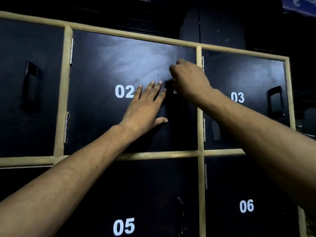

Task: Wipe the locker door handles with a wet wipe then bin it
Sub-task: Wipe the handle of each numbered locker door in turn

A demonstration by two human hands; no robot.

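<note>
My left hand [145,103] lies flat with straight fingers on the black door of locker 02 [106,108], just left of its black handle [176,106]. My right hand [188,77] is curled into a fist at the top of that handle. A small white bit, which looks like the wet wipe [174,91], shows under the fist against the handle. Most of the wipe is hidden by my fingers.
Locker 03 [239,100] to the right has a black handle [276,101]. The door at the far left has one too [30,84]. Lockers 05 [130,202] and 06 [248,194] sit below. Tan wooden frame strips [153,154] separate the doors.
</note>
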